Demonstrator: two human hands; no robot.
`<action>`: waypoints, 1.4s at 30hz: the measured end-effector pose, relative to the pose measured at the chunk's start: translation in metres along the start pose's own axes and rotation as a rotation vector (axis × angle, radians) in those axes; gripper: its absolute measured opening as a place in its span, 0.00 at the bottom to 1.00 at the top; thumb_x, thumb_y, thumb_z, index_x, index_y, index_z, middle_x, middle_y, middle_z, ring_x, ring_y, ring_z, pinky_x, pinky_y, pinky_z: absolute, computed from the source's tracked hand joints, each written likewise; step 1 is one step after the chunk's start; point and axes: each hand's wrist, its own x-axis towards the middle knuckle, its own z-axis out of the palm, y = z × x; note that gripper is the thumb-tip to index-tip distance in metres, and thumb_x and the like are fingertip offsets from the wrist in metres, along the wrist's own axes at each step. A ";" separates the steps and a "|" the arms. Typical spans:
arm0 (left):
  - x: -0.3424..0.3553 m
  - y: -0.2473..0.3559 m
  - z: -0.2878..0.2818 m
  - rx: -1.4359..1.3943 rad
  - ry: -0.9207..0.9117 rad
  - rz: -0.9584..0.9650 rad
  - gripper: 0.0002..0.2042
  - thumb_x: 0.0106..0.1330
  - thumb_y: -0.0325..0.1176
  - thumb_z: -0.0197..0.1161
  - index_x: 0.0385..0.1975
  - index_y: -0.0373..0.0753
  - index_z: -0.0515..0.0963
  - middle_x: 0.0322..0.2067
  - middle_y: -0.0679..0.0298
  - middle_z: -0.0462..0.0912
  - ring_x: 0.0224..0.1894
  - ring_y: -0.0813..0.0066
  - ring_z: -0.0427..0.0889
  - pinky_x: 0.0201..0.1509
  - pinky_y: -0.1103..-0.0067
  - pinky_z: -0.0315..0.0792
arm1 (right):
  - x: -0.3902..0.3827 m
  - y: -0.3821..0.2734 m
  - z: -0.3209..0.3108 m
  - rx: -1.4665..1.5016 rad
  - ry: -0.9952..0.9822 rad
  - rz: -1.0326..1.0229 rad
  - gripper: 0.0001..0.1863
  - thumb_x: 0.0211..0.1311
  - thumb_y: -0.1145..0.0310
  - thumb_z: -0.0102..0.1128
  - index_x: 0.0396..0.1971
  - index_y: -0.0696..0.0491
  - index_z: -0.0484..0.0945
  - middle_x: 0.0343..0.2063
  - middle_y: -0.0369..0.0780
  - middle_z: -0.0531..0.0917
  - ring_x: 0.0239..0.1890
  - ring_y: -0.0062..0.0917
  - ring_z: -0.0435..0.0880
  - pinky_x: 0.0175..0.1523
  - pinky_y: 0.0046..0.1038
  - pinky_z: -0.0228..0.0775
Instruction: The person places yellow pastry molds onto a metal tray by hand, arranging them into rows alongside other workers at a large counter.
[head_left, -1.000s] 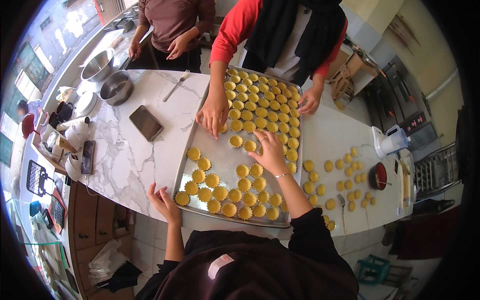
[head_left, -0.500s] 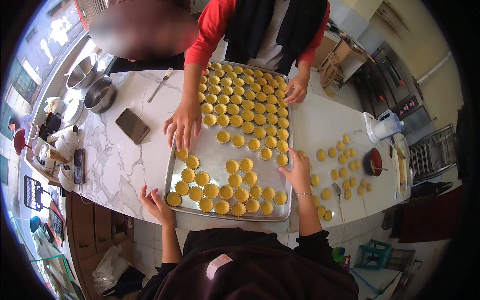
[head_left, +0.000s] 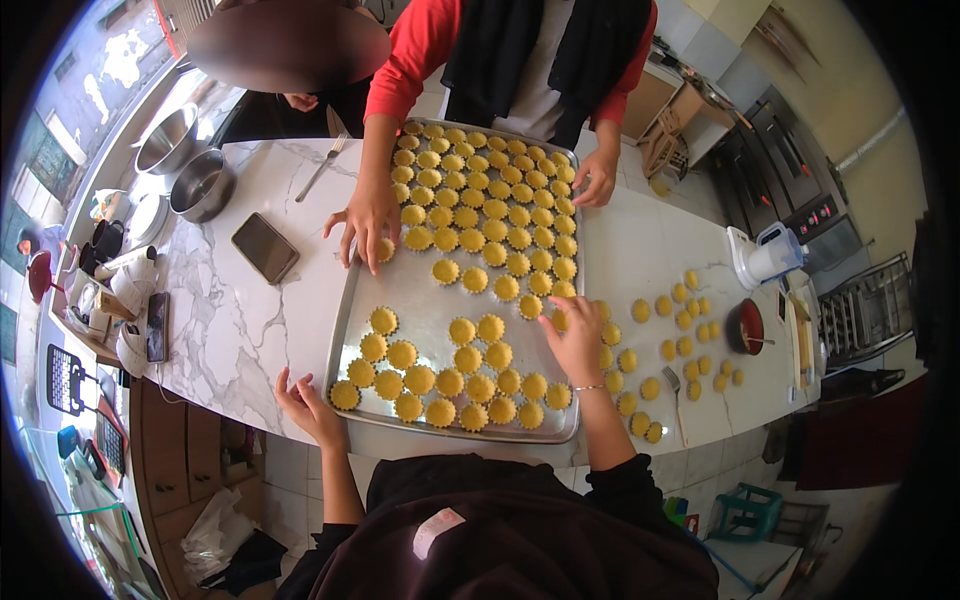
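Many yellow fluted tart shells stand in rows and loose groups on a large metal baking tray. On the tray's right side, my right hand has its thumb and fingers around one tart shell, partly hidden by the fingers. My left hand is open beside the tray's near left edge, fingers apart and holding nothing. Across the table, a co-worker's hand in a red sleeve has its fingers at a tart shell. Their other hand is at the tray's far right edge.
Round yellow pieces, a fork and a dark red bowl lie to the right. On the left are a phone, another fork and metal bowls. A second person sits at the far left.
My right hand has moved left over the tray's edge, onto a tart shell. The co-worker's hand has carried a shell from the left side toward the far rows. My left hand is nearly still.
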 end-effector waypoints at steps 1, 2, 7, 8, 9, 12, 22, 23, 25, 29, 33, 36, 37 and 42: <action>0.000 0.004 0.001 -0.004 0.004 -0.010 0.17 0.71 0.37 0.46 0.55 0.37 0.64 0.39 0.60 0.75 0.39 0.76 0.76 0.41 0.79 0.68 | 0.006 -0.009 0.005 0.023 -0.028 -0.024 0.26 0.43 0.62 0.71 0.46 0.50 0.76 0.37 0.37 0.76 0.41 0.34 0.71 0.47 0.35 0.63; 0.001 0.006 0.002 -0.008 0.009 -0.019 0.17 0.71 0.36 0.46 0.55 0.37 0.64 0.39 0.60 0.75 0.39 0.75 0.76 0.42 0.79 0.68 | 0.012 -0.016 0.012 0.023 -0.027 -0.022 0.26 0.43 0.62 0.71 0.46 0.50 0.76 0.37 0.37 0.76 0.41 0.34 0.71 0.47 0.35 0.63; 0.002 0.001 0.002 -0.022 0.008 -0.002 0.16 0.70 0.34 0.46 0.55 0.36 0.64 0.44 0.59 0.72 0.40 0.74 0.76 0.42 0.79 0.68 | 0.045 -0.032 0.038 0.062 -0.116 -0.136 0.25 0.43 0.57 0.71 0.45 0.45 0.78 0.43 0.35 0.73 0.45 0.33 0.69 0.50 0.36 0.61; 0.002 0.001 0.001 -0.012 -0.008 -0.023 0.16 0.69 0.31 0.46 0.55 0.35 0.64 0.48 0.59 0.69 0.40 0.73 0.75 0.42 0.78 0.68 | 0.049 -0.033 0.038 0.010 -0.162 -0.138 0.23 0.44 0.57 0.70 0.44 0.44 0.80 0.44 0.36 0.73 0.45 0.33 0.69 0.49 0.34 0.62; 0.002 0.002 0.001 -0.012 -0.003 -0.025 0.16 0.69 0.31 0.46 0.55 0.35 0.64 0.48 0.59 0.69 0.40 0.73 0.75 0.42 0.78 0.68 | 0.053 -0.033 0.038 0.011 -0.164 -0.143 0.23 0.44 0.57 0.70 0.44 0.44 0.80 0.44 0.36 0.73 0.45 0.33 0.69 0.49 0.34 0.62; 0.001 0.004 0.001 -0.030 -0.005 -0.047 0.16 0.69 0.31 0.46 0.55 0.35 0.64 0.49 0.59 0.68 0.41 0.73 0.75 0.42 0.78 0.68 | 0.058 -0.028 0.038 -0.042 -0.287 -0.160 0.21 0.44 0.58 0.71 0.42 0.44 0.81 0.45 0.35 0.72 0.46 0.32 0.68 0.51 0.35 0.60; 0.002 0.002 0.000 -0.014 -0.019 -0.047 0.16 0.68 0.31 0.46 0.55 0.34 0.64 0.51 0.59 0.67 0.40 0.72 0.75 0.43 0.77 0.68 | 0.054 -0.008 0.033 0.007 -0.283 -0.152 0.20 0.44 0.57 0.70 0.41 0.44 0.82 0.47 0.36 0.72 0.47 0.33 0.68 0.54 0.35 0.60; 0.002 0.002 0.000 -0.003 -0.018 -0.046 0.16 0.68 0.30 0.46 0.54 0.34 0.64 0.51 0.59 0.67 0.40 0.72 0.75 0.43 0.77 0.68 | 0.055 -0.007 0.034 0.010 -0.277 -0.159 0.20 0.44 0.56 0.70 0.41 0.45 0.82 0.47 0.36 0.72 0.47 0.33 0.69 0.54 0.35 0.60; 0.002 0.004 0.000 -0.005 -0.013 -0.048 0.16 0.68 0.30 0.46 0.54 0.34 0.64 0.51 0.59 0.67 0.40 0.72 0.75 0.43 0.77 0.68 | 0.056 -0.004 0.036 0.025 -0.259 -0.170 0.21 0.45 0.55 0.70 0.41 0.45 0.82 0.46 0.37 0.72 0.47 0.34 0.69 0.54 0.35 0.60; 0.002 0.007 0.001 -0.002 -0.003 -0.053 0.16 0.68 0.30 0.46 0.54 0.34 0.64 0.51 0.58 0.68 0.40 0.72 0.75 0.43 0.77 0.68 | 0.058 -0.003 0.037 0.094 -0.179 -0.203 0.21 0.48 0.52 0.68 0.40 0.47 0.82 0.44 0.37 0.73 0.45 0.34 0.70 0.53 0.34 0.61; 0.001 0.006 0.001 -0.012 -0.007 -0.056 0.16 0.68 0.30 0.46 0.54 0.33 0.64 0.51 0.58 0.68 0.40 0.72 0.76 0.43 0.77 0.69 | 0.062 -0.009 0.039 0.073 -0.173 -0.175 0.19 0.53 0.50 0.63 0.39 0.47 0.82 0.43 0.37 0.73 0.45 0.34 0.71 0.51 0.34 0.62; 0.002 0.003 0.000 -0.021 -0.010 -0.061 0.16 0.68 0.30 0.46 0.54 0.34 0.64 0.52 0.58 0.68 0.40 0.72 0.76 0.43 0.77 0.69 | 0.064 -0.013 0.042 0.004 -0.248 -0.153 0.18 0.57 0.49 0.58 0.38 0.46 0.83 0.42 0.37 0.74 0.45 0.34 0.71 0.50 0.34 0.62; 0.002 0.004 0.000 -0.017 -0.010 -0.052 0.16 0.68 0.30 0.46 0.54 0.34 0.64 0.51 0.58 0.68 0.40 0.72 0.76 0.43 0.77 0.69 | 0.064 -0.013 0.044 -0.028 -0.239 -0.145 0.18 0.59 0.49 0.57 0.37 0.46 0.83 0.41 0.37 0.74 0.44 0.33 0.71 0.50 0.35 0.62; 0.001 0.005 0.001 -0.012 -0.009 -0.048 0.16 0.68 0.30 0.46 0.55 0.34 0.64 0.51 0.58 0.67 0.40 0.72 0.76 0.43 0.77 0.69 | 0.067 -0.005 0.053 -0.048 -0.223 -0.146 0.18 0.61 0.47 0.52 0.37 0.44 0.83 0.42 0.34 0.73 0.46 0.32 0.69 0.48 0.38 0.62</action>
